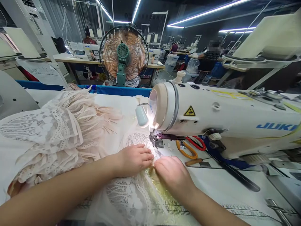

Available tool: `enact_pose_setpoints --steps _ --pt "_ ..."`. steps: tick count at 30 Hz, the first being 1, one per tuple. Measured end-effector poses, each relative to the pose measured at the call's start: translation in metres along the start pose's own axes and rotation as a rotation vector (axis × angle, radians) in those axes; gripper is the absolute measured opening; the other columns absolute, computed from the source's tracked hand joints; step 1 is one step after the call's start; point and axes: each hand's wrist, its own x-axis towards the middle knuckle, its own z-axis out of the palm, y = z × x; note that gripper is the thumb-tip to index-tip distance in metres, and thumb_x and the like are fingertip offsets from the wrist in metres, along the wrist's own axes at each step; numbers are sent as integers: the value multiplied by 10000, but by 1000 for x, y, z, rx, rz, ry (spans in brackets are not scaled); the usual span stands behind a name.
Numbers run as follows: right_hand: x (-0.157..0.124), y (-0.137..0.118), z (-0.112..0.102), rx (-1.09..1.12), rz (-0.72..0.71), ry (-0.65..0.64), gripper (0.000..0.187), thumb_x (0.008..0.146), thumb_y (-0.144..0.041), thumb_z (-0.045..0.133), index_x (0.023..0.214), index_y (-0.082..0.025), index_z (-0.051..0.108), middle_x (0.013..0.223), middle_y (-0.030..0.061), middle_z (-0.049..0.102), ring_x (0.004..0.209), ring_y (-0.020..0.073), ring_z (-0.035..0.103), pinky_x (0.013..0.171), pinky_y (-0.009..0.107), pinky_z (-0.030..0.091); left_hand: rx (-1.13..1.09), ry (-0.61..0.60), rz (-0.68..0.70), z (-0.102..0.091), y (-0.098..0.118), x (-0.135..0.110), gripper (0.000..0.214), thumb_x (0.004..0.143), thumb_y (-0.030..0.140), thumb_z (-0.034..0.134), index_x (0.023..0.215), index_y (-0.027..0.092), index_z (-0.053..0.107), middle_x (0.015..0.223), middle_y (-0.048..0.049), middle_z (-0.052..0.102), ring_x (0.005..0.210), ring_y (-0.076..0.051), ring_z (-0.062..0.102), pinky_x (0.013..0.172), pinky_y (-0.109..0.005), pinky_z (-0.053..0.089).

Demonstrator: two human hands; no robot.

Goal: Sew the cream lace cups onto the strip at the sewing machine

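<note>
My left hand (134,158) lies on white lace fabric (131,191), fingers curled and pressed down just left of the presser foot (155,142) of a white JUKI sewing machine (225,116). My right hand (172,174) rests knuckles-up on the same fabric just in front of the foot, fingers tucked under and pinching the lace edge. The machine's lamp (150,117) lights the needle area brightly. A pile of pale pink lace pieces (58,131) lies to the left on the table.
Orange-handled scissors (185,149) and red-handled scissors (196,142) lie under the machine arm. A standing fan (124,55) is behind the table. Other sewing stations and a seated person (209,58) fill the back of the room. A ruler strip (235,210) runs along the table front.
</note>
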Motion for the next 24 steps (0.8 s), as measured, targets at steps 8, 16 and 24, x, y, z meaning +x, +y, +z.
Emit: enact_pose_setpoints --steps 8,16,24 --pt "-14 -10 -4 69 85 -20 245 870 -87 372 848 -170 601 947 45 680 779 161 513 719 287 314 -18 -70 -2 -7 -6 6 234 910 180 419 999 184 635 1090 -64 634 1060 -214 527 1008 -428 335" --pt "-8 -10 1 46 128 -58 306 753 -16 408 930 -151 618 998 69 676 762 179 513 683 294 354 69 -122 -89 -9 -2 13 245 877 155 422 1041 120 601 962 -95 639 946 -211 553 942 -421 384" --pt "-11 -6 -4 80 107 -17 340 691 -16 410 919 -149 625 1065 58 684 835 202 553 725 318 448 119 -107 -25 -8 -17 10 275 930 133 370 932 148 645 1052 -44 647 1027 -197 536 999 -449 311"
